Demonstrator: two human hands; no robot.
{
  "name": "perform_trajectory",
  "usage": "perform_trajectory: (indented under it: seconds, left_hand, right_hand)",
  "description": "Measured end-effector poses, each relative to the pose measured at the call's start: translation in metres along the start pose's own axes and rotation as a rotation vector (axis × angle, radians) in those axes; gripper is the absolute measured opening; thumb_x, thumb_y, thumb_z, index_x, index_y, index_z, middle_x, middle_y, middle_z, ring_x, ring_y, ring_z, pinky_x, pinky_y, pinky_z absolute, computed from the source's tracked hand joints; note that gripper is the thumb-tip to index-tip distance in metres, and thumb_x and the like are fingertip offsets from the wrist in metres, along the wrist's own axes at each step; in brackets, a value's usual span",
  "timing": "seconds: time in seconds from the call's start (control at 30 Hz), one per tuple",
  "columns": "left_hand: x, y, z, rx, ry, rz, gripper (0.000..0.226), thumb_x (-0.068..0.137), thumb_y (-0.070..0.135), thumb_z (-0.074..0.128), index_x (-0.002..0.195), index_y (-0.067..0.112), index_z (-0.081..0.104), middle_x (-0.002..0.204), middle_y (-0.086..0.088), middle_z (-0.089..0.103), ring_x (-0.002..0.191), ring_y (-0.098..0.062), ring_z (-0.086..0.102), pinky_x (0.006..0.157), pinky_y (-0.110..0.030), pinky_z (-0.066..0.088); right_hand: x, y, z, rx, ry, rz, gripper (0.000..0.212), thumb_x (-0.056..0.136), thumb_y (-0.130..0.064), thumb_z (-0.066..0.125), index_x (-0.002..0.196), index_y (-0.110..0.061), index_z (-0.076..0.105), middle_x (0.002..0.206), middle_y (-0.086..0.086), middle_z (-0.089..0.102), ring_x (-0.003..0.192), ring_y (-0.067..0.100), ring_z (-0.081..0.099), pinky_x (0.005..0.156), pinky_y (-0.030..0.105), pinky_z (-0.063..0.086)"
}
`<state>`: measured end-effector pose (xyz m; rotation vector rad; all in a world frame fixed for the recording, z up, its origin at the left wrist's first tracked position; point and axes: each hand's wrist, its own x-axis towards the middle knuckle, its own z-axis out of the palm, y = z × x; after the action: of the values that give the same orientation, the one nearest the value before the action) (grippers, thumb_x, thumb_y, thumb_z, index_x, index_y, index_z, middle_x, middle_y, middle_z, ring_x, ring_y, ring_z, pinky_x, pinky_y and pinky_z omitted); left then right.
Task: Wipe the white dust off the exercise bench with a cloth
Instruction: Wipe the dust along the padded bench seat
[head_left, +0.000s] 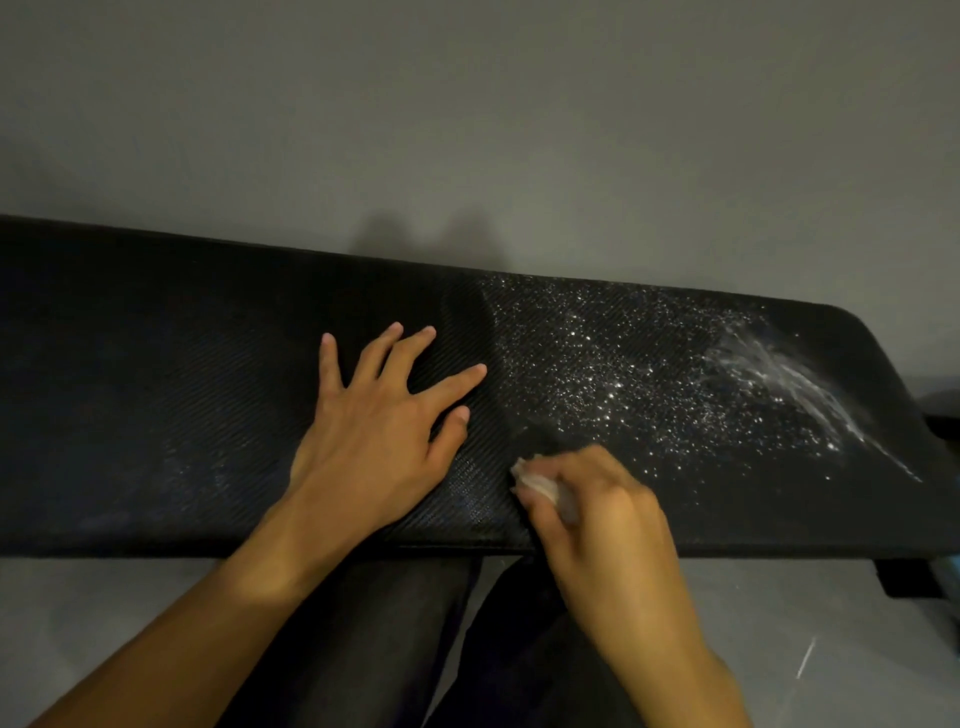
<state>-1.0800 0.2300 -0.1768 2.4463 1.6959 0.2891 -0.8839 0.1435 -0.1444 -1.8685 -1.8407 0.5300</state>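
2 hands are working the exercise bench (156, 395): the left hand (374, 436) is pressing flat, fingers spread, likely bracing, while the right hand (597, 509) is clutching the cloth (535, 480) beside white dust (649, 374).

A single wide-angle view, worn on the person's head, faces forward and steeply down; the exercise bench (156, 389) crosses the whole frame from left to right, slanting a little lower on the right; the grey wall (467, 104) behind it fills the upper third; the camera sits close, at arm's reach, with the left hand (374, 415) and right hand (597, 499) near centre; both forearms enter from the bottom edge, over dark-clad legs (363, 623) and grey floor (104, 597).
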Motion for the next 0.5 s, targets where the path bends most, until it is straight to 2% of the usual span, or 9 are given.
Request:
perform_trajectory:
  seconds: [0.2, 0.4, 0.5]
  left_hand:
    - [-0.001, 0.000, 0.000, 0.004, 0.003, 0.001, 0.054, 0.100, 0.060, 0.022, 0.152, 0.053, 0.036, 0.166, -0.006, 0.030, 0.156, -0.030, 0.018, 0.120, -0.073, 0.009]
    - [0.000, -0.001, 0.001, 0.007, -0.005, -0.006, 0.055, 0.099, 0.060, 0.020, 0.153, 0.054, 0.034, 0.167, -0.006, 0.029, 0.157, -0.030, 0.017, 0.120, -0.073, 0.009]
    - [0.001, 0.000, 0.001, 0.017, -0.007, -0.002, 0.055, 0.100, 0.060, 0.021, 0.153, 0.053, 0.034, 0.167, -0.006, 0.029, 0.156, -0.030, 0.018, 0.120, -0.073, 0.010]
  right_hand:
    - [0.046, -0.009, 0.011, -0.134, 0.111, 0.023, 0.017, 0.096, -0.035, 0.062, 0.110, -0.027, 0.068, 0.107, -0.004, 0.060, 0.087, 0.026, 0.066, 0.074, 0.043, 0.055]
    - [0.012, -0.007, 0.003, -0.030, 0.015, 0.004, 0.015, 0.093, -0.038, 0.066, 0.107, -0.035, 0.067, 0.104, -0.015, 0.061, 0.089, 0.014, 0.067, 0.074, 0.042, 0.057]
    - [0.037, -0.006, 0.008, -0.106, 0.074, 0.012, 0.016, 0.095, -0.039, 0.063, 0.109, -0.032, 0.067, 0.107, -0.010, 0.060, 0.090, 0.021, 0.067, 0.075, 0.043, 0.056]
